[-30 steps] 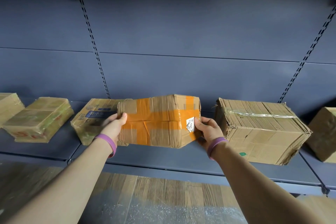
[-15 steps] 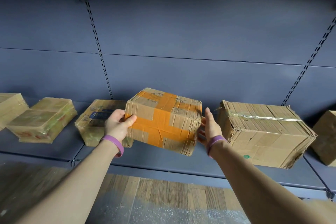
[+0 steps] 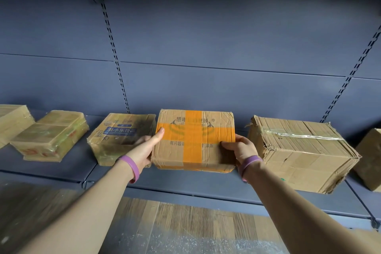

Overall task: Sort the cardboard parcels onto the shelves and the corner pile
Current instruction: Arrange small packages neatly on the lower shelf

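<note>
A cardboard parcel with a cross of orange tape [image 3: 194, 140] rests on the grey metal shelf [image 3: 185, 183], its printed face tipped toward me. My left hand [image 3: 147, 148] grips its left side, thumb on the front face. My right hand [image 3: 240, 148] clasps its right side. Both wrists wear purple bands. The parcel stands between a worn box with a blue label [image 3: 121, 138] on its left and a large crumpled carton [image 3: 301, 152] on its right.
Further left on the shelf lie a flat taped parcel [image 3: 50, 135] and another box at the frame edge [image 3: 12, 121]. One more box [image 3: 370, 159] sits at the far right. Slotted uprights [image 3: 115, 57] run up the back panel. Wood flooring [image 3: 185, 225] shows below.
The orange-taped parcel was rotated in both hands and pushed back onto the shelf. It was held up and tilted before; its base now rests on the shelf between its neighbours.
</note>
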